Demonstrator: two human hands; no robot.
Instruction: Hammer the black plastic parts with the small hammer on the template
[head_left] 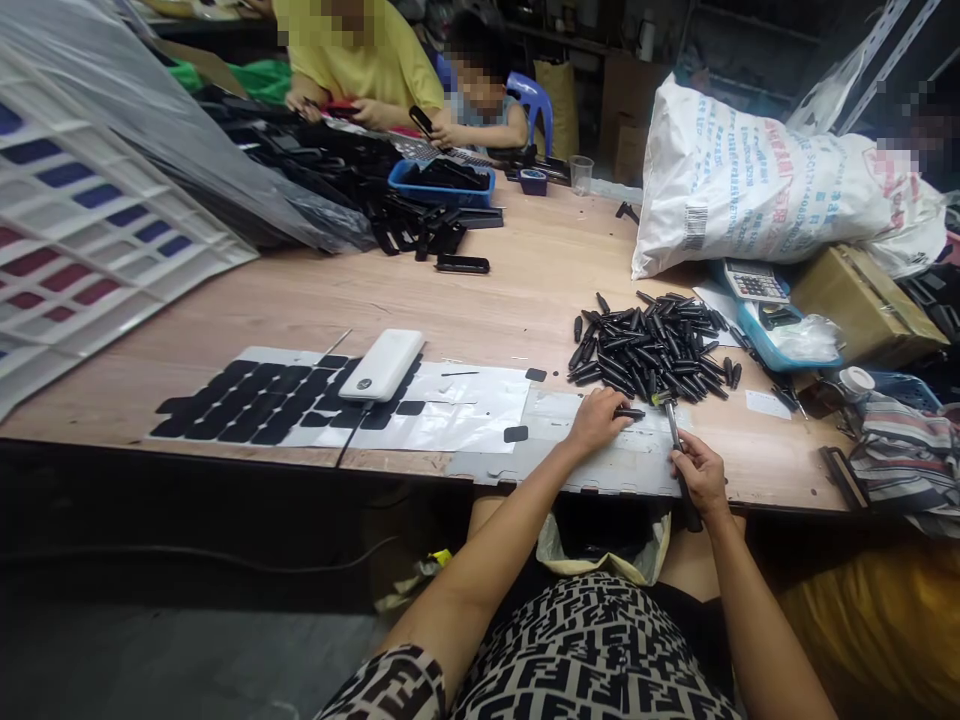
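My right hand (703, 474) is wrapped round the dark handle of a small hammer (673, 428), whose head points away from me near the pile. On the grey mat (547, 462), my left hand (598, 424) has its fingers closed on a short black piece (631, 413), which lies flat with its end sticking out to the right. Just beyond both hands is a heap of slim black pieces (649, 345) with tapered ends. The left fingertips partly hide the held piece.
A white power bank (384, 365) with a cable rests on a sheet of black stickers (251, 402). Behind stand a large white sack (750, 180), a cardboard box (862, 300) and a blue basket (442, 188). Two people sit across the table (322, 300). Striped cloth (900, 450) lies right.
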